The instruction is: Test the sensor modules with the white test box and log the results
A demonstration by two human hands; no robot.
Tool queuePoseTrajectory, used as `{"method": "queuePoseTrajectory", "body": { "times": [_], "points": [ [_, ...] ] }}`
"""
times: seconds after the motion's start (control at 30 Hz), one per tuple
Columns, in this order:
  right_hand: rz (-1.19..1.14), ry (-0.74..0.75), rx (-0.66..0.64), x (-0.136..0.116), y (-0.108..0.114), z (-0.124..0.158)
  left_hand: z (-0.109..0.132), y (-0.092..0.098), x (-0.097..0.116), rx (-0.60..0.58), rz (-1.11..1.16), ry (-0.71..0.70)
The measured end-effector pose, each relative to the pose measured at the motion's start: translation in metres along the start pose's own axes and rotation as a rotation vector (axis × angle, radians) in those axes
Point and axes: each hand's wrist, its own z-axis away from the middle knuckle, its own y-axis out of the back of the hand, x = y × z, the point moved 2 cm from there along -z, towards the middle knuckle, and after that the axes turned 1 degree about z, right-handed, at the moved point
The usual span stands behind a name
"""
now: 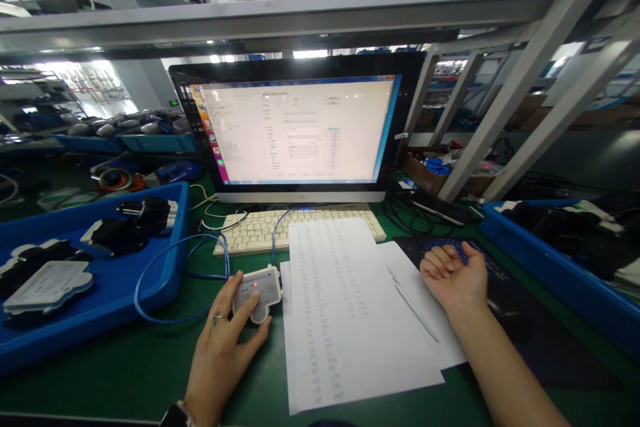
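Note:
My left hand has its fingers around a small white device with a lit red light, the index finger resting on its face. A blue cable loops beside it. My right hand lies palm up with curled fingers, over the right edge of the papers and the dark mouse pad; nothing shows in it. Printed sheets lie between my hands, a white pen on top. Behind them are a white keyboard, partly covered by paper, and a lit monitor.
On the left, a blue bin holds black and white parts and another white device. Another blue bin with dark parts stands at the right. A metal shelf crosses above the monitor. Black cables lie right of the keyboard.

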Motion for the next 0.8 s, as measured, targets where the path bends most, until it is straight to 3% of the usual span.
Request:
{"method": "queuePoseTrajectory", "body": {
  "times": [0.8],
  "points": [
    [0.108, 0.038, -0.006, 0.0016, 0.0076, -0.0063, -0.0027, 0.0028, 0.0072, -0.004, -0.004, 0.031]
  ]
}}
